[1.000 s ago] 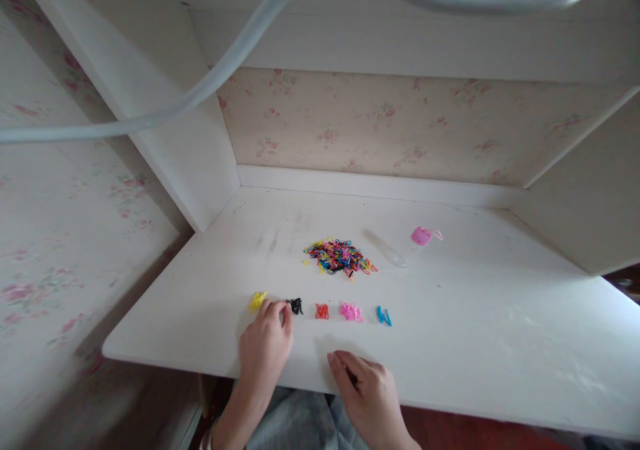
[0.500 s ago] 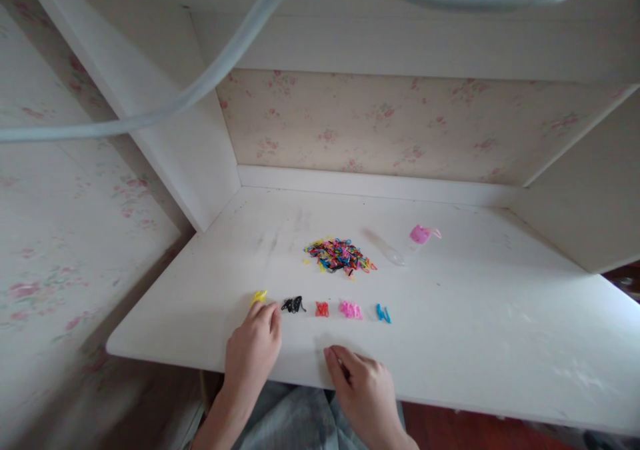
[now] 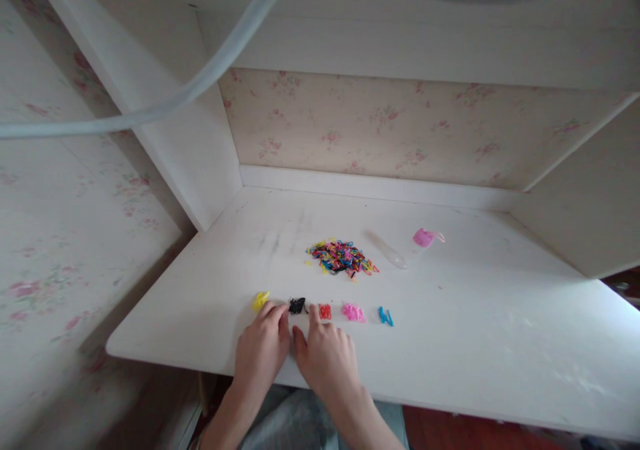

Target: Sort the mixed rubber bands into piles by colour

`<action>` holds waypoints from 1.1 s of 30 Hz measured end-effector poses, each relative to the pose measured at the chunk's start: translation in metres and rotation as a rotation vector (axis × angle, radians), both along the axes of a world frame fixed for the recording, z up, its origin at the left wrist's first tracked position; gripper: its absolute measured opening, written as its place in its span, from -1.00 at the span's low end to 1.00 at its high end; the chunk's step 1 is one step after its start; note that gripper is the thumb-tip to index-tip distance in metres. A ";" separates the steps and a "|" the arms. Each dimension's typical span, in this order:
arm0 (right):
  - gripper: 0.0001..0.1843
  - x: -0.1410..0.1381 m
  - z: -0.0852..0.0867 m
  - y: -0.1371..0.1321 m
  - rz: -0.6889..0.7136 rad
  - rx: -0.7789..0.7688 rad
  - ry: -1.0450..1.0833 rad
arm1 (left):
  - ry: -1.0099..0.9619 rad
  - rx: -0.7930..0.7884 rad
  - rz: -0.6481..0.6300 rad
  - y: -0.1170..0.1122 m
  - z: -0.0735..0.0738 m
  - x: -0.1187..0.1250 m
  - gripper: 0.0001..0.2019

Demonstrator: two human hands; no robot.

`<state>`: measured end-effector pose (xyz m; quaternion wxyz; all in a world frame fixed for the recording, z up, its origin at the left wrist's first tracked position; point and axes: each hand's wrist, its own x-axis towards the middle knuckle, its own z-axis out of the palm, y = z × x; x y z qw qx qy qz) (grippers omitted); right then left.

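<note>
My left hand (image 3: 264, 338) rests on the desk between a small pile of yellow rubber bands (image 3: 261, 300) and a pile of black rubber bands (image 3: 297, 305). Its fingers are bent but apart, with the tips at the left side of the black pile and nothing visible in them. On the other side, my right hand (image 3: 327, 357) has its index finger stretched out between the black pile and the red rubber bands (image 3: 325, 311), its thumb apart. Pink rubber bands (image 3: 354, 313) and a few blue ones (image 3: 385, 316) continue the row to the right.
Behind the row lies a larger heap of mixed-colour rubber bands (image 3: 343, 257). To its right are a clear plastic piece (image 3: 395, 257) and a pink object with a loop (image 3: 423, 237). A pale cable (image 3: 210, 70) crosses the top of the view. Side panels enclose the white desk (image 3: 475, 323).
My right hand has moved left and forward to the black pile, its index finger now extended. My left hand has shifted slightly right, off the yellow pile. The black bands look more bunched.
</note>
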<state>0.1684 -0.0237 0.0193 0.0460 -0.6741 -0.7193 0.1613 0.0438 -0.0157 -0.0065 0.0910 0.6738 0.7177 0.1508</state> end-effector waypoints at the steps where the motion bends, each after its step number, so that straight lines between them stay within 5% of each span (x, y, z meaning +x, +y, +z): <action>1: -0.52 0.000 0.000 0.001 0.007 -0.001 0.000 | -0.009 0.001 0.001 0.001 0.000 0.000 -0.75; 15: -0.66 0.003 0.005 0.002 0.067 0.064 0.016 | -0.083 0.014 -0.052 0.003 0.002 -0.002 -0.74; 24: -0.69 0.037 -0.008 -0.020 0.028 0.145 0.161 | 0.000 0.062 -0.056 0.007 0.019 0.001 -0.73; 33: -0.54 0.093 -0.040 -0.038 -0.134 0.254 0.516 | 0.159 -0.045 -0.182 0.077 0.036 0.024 -0.73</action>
